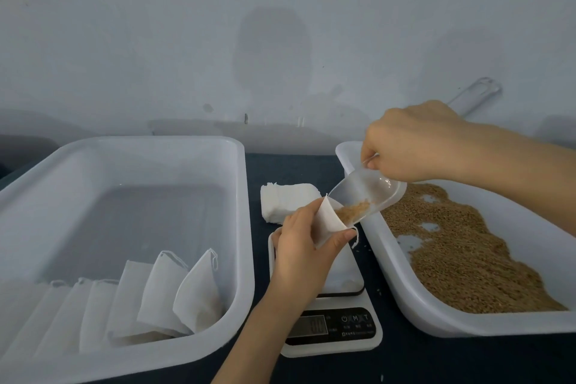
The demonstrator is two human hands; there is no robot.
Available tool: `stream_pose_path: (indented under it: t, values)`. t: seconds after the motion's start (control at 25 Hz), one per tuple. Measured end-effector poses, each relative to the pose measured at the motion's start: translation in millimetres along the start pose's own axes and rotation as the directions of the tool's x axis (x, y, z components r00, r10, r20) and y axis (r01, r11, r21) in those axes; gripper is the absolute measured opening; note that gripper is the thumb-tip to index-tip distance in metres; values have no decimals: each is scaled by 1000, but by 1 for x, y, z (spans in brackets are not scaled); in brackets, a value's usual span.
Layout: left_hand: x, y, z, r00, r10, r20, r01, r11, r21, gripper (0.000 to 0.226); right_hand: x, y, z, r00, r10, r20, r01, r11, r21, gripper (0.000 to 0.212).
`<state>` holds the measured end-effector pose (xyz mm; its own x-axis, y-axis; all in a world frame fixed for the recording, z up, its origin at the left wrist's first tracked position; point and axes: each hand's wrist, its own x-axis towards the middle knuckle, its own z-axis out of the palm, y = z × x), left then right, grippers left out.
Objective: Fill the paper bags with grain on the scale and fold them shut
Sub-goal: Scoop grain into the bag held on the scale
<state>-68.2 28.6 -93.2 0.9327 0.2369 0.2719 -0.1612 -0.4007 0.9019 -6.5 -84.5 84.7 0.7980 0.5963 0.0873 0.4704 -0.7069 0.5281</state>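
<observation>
My left hand (300,246) pinches a small white paper bag (328,221) and holds its mouth open above the white digital scale (335,318). My right hand (411,142) grips a clear plastic scoop (364,196) tilted down toward the bag's mouth. Brown grain (352,210) lies at the scoop's lip, at the bag's opening. The scoop's handle end (480,93) sticks up behind my right hand. The scale's display is too blurred to read.
A white tray (467,318) on the right holds loose brown grain (461,246). A larger white tray (243,196) on the left holds several folded filled bags (168,293) in a row along its near side. A stack of flat empty bags (283,201) lies behind the scale on the dark tabletop.
</observation>
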Motion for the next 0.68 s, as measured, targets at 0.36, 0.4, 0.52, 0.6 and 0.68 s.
stream_pose_path:
  t: [0.36, 0.4, 0.52, 0.6, 0.68]
  values:
    - [-3, 4, 1, 995, -84, -57, 81, 995, -66, 40, -18, -28, -25, 989, -61, -136, 23, 965, -261, 30]
    - [-3, 4, 1, 994, -87, -63, 83, 994, -64, 39, -22, -21, -18, 989, 8, -149, -42, 973, -226, 26]
    - [-2, -1, 1, 992, -100, -79, 94, 992, -85, 42, -47, 16, 30, 927, 307, -216, -306, 951, 38, 19]
    - [-1, -2, 2, 990, -111, -84, 104, 991, -83, 50, -66, 34, 75, 873, 454, -178, -417, 884, 210, 25]
    - [1, -3, 3, 991, -106, -76, 101, 993, -67, 52, -77, 47, 119, 860, 505, -77, -463, 833, 303, 27]
